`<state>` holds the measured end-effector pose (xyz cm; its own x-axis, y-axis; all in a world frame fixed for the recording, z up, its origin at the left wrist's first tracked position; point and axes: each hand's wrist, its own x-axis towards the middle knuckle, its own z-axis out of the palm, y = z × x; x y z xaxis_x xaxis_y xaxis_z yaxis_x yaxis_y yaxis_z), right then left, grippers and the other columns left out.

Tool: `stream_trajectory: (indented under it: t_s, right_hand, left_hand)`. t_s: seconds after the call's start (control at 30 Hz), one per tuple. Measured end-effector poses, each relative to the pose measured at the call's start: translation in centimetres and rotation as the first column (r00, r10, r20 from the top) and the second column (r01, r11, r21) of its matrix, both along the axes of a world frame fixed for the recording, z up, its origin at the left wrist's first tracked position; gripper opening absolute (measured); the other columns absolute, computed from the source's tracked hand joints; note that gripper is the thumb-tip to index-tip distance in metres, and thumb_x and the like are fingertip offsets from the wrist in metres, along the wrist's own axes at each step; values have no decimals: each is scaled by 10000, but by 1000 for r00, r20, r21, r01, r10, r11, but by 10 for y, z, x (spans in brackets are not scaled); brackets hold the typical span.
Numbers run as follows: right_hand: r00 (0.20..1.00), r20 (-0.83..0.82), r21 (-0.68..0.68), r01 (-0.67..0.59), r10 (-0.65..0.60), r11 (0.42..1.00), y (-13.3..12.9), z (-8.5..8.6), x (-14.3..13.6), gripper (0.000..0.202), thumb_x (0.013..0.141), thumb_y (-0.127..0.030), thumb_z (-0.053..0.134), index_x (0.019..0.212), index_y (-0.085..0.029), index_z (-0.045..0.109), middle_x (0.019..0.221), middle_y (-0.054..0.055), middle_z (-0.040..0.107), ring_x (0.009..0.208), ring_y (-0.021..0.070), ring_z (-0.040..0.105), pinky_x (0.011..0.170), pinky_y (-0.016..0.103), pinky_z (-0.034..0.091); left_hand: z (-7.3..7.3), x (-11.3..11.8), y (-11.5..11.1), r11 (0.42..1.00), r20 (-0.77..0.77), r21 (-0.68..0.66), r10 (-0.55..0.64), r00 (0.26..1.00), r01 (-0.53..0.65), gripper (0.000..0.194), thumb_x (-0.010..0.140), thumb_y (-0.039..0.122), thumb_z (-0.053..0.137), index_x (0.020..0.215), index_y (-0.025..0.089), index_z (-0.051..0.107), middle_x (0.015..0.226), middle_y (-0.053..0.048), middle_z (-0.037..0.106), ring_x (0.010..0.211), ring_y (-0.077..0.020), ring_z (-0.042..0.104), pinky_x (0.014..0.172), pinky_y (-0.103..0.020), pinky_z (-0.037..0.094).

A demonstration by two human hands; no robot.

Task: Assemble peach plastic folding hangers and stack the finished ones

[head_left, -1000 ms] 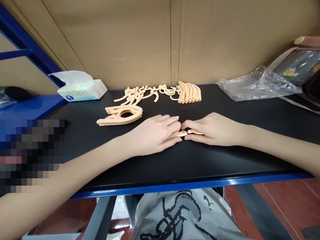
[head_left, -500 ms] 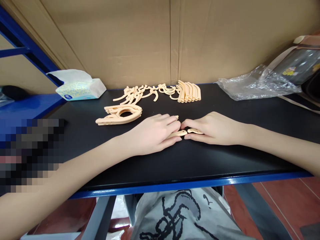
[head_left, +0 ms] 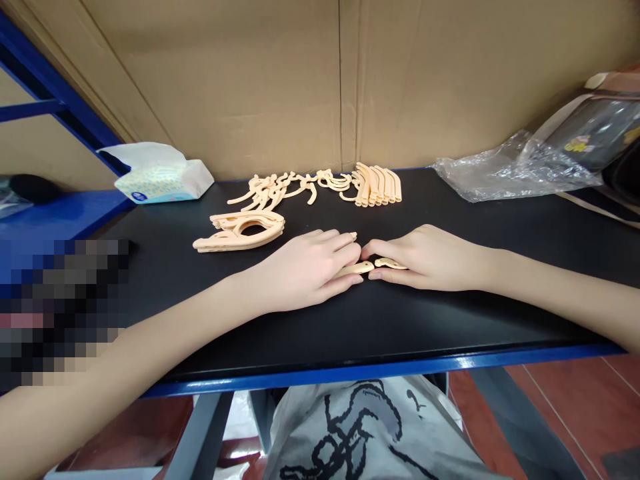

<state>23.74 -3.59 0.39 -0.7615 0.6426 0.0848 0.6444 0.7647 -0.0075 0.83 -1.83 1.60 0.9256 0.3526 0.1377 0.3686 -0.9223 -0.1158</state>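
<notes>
My left hand (head_left: 320, 267) is closed around a beige plastic hanger arm (head_left: 361, 268), its rounded end with a small hole sticking out past the fingers. Facing it, my right hand (head_left: 425, 257) pinches a smaller curved beige hanger piece (head_left: 391, 263) between thumb and forefinger. The two pieces nearly meet end to end, low over the black tabletop (head_left: 380, 327); whether they touch I cannot tell. Most of both pieces is hidden by my fingers. Left of my left hand lies a stack of folded beige hangers (head_left: 240, 231).
Loose beige hanger hooks (head_left: 270, 190) and a row of curved hanger arms (head_left: 377, 185) lie along the back. A tissue pack (head_left: 163, 175) stands at back left, a clear plastic bag (head_left: 515, 170) at back right. A cardboard wall (head_left: 250, 80) rises behind the table.
The camera view has shifted very slightly. Both hands keep the same hold on the two pieces.
</notes>
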Motion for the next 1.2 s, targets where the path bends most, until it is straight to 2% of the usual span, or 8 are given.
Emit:
stream_trajectory:
  t_s: [0.27, 0.73, 0.83, 1.0, 1.13, 1.2]
  right_hand:
    - [1000, 17, 12, 16, -16, 1000, 0, -1, -1, 323, 985, -402, 256, 1034, -203, 506, 752, 22, 674, 510, 139, 528, 500, 252, 285]
    - [995, -76, 107, -59, 67, 992, 3, -4, 1, 262, 967, -360, 328, 966, -196, 532, 727, -6, 647, 487, 99, 455, 482, 238, 225]
    - [993, -117, 109, -22, 35, 994, 5, -4, 4, 250, 958, -356, 345, 959, -193, 536, 662, -18, 607, 481, 97, 435, 482, 232, 223]
    - [966, -244, 29, 92, -82, 995, 12, -2, 9, 255, 957, -359, 353, 957, -194, 547, 588, -37, 519, 490, 96, 441, 509, 219, 260]
    - [936, -309, 4, 178, -169, 984, 20, -1, 15, 195, 934, -309, 398, 918, -191, 552, 635, -28, 545, 529, 96, 468, 553, 212, 299]
    - [941, -294, -8, 174, -168, 985, 21, -1, 15, 189, 929, -315, 410, 916, -194, 555, 620, -35, 536, 518, 95, 458, 551, 210, 299]
  left_hand:
    - [0, -1, 2, 1000, 14, 3, 2, 1000, -2, 296, 970, 373, 350, 860, 155, 517, 850, -44, 531, 721, -171, 472, 653, -291, 367]
    - [1, 0, 2, 999, 65, -39, -3, 998, 6, 264, 964, 366, 377, 843, 166, 499, 833, -38, 540, 718, -166, 484, 650, -280, 354]
    - [2, 0, 3, 1000, 76, -29, 8, 997, -6, 258, 957, 370, 393, 849, 166, 508, 816, -37, 536, 724, -173, 485, 656, -283, 348]
    - [3, -3, 6, 1000, 86, -25, 10, 996, -8, 247, 938, 389, 430, 863, 168, 511, 812, -35, 539, 753, -184, 487, 700, -293, 350]
    - [2, -3, 6, 998, 72, -60, 5, 997, -1, 154, 934, 284, 424, 856, 172, 496, 842, -22, 544, 729, -160, 482, 741, -294, 362]
    - [1, -2, 5, 999, 73, -52, 2, 997, 2, 139, 934, 233, 400, 856, 168, 495, 843, -24, 541, 715, -153, 476, 741, -290, 369]
